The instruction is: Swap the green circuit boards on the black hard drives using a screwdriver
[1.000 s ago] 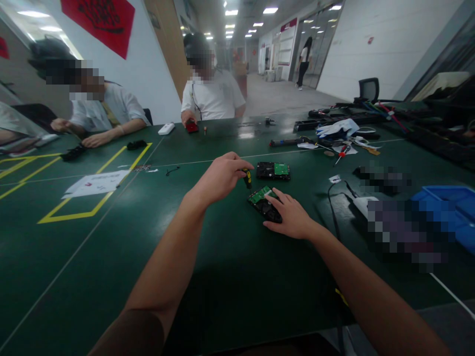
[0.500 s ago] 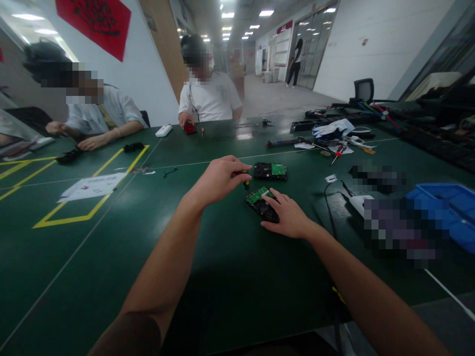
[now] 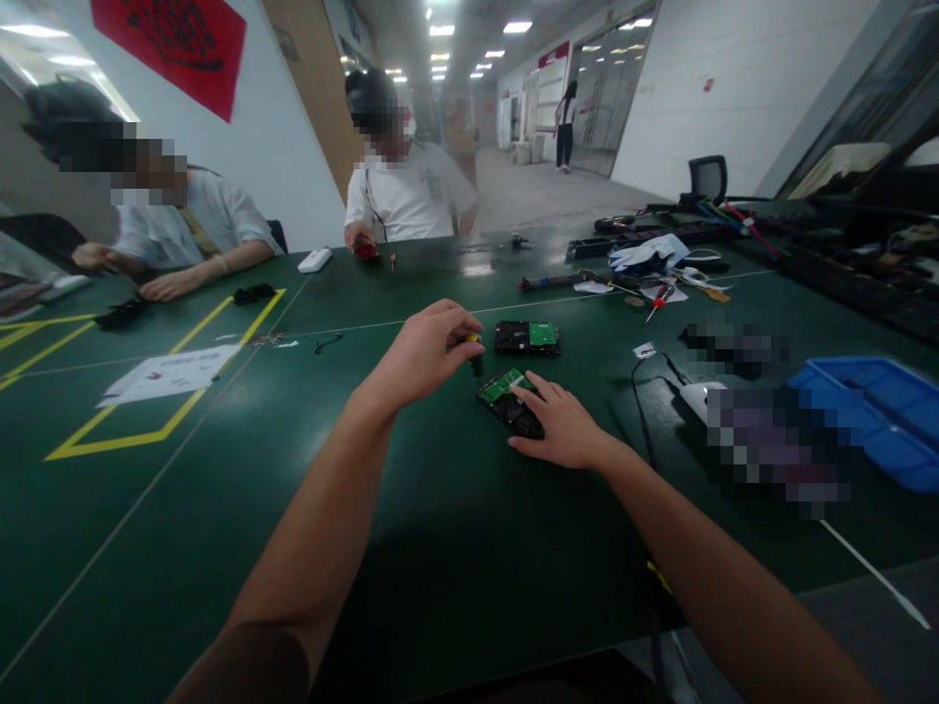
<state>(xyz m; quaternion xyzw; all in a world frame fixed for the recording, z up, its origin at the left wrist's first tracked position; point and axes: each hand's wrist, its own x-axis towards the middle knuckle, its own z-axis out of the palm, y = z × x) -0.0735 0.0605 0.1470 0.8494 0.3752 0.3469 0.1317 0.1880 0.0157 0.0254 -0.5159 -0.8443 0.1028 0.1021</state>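
Observation:
My left hand (image 3: 434, 344) is closed on a small yellow-and-black screwdriver (image 3: 476, 360), pinched between thumb and fingers. The tool points down beside the upper left corner of a hard drive (image 3: 506, 393), its tip apart from the drive as far as I can see. This drive lies tilted on the green table, its green circuit board facing up. My right hand (image 3: 563, 422) grips its right side, fingers on top and thumb along the near edge, covering part of it. Just beyond lies a second hard drive (image 3: 526, 337), which neither hand touches.
Right of my hands are a cable, a blurred-out item and a blue tray (image 3: 872, 416). Farther back lie a red screwdriver (image 3: 658, 305), gloves (image 3: 649, 254) and tools. Paper sheets (image 3: 172, 374) lie inside yellow tape at left. Two people sit across the table.
The view has swung slightly to the right. My left hand and the screwdriver have shifted a little left, with the tool turned slightly in my fingers. My right hand stays on the drive.

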